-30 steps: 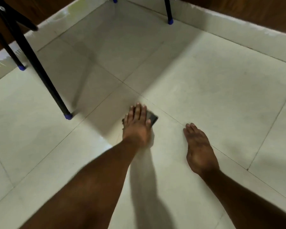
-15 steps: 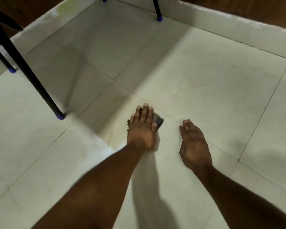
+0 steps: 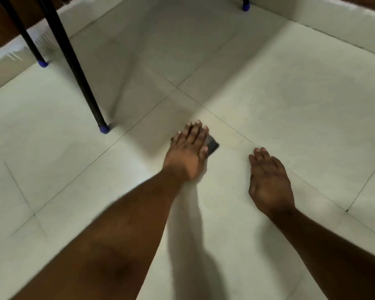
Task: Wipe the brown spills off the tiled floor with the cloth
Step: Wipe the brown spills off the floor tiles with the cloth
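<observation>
My left hand (image 3: 187, 151) lies flat on a small dark cloth (image 3: 212, 145) and presses it against the pale tiled floor (image 3: 290, 94). Only the cloth's right corner shows past my fingers; the rest is hidden under the palm. My right hand (image 3: 268, 180) rests flat on the floor to the right of the cloth, fingers together, holding nothing. I see no brown spill on the tiles around the cloth; a faint damp sheen lies between my hands.
A black furniture leg with a blue foot (image 3: 104, 129) stands to the left of my left hand. Two more blue-footed legs (image 3: 42, 63) (image 3: 245, 6) stand farther back. A light skirting (image 3: 333, 24) and brown wall bound the far side.
My left hand and the cloth have hardly shifted on the tile. The view has swung, so the chair legs now sit further right and the right hand further from the seam.
</observation>
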